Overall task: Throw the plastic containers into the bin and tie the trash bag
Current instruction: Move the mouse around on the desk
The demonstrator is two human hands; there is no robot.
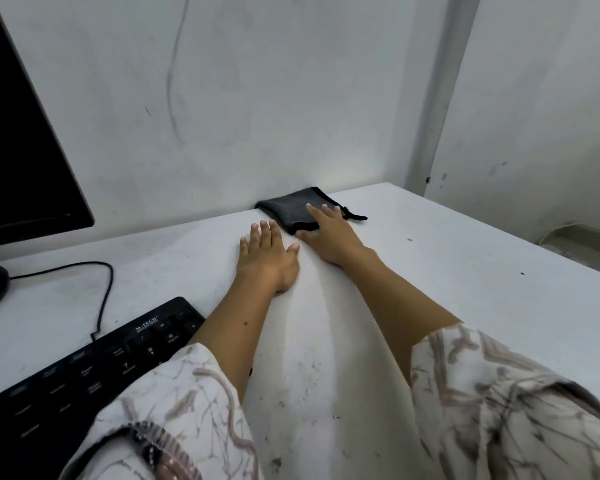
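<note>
Neither the plastic containers, the bin nor the trash bag shows in this view, so where they are cannot be told. By judgement such containers are light, stiff and slick, best taken by the rim, and the bag soft, gathered at its mouth. The left hand (265, 259) lies flat on the white surface (465, 271), grip apart, holding nothing. The right hand (329, 233) rests straight-fingered on a dark pouch (284, 207). The black keyboard (84, 372) reads "M-TECH".

Loose white sleeves (174, 403) with brownish branching print.
</note>
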